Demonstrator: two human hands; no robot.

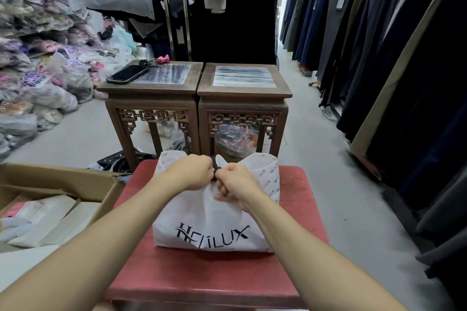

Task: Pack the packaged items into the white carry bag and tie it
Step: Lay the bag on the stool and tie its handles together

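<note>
Clearly, "HELILUX" marks the white carry bag (202, 212)

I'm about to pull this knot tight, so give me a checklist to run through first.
1. Left hand pinches the black tie: ok.
2. Right hand pinches the tie: ok.
3. White carry bag upright on the red table: ok.
4. Bag mouth gathered shut: not ok, both corners stand open.
5. Knot formed: cannot tell, the hands hide it.
6. Everything packed: cannot tell; white packages lie in the cardboard box.
</note>
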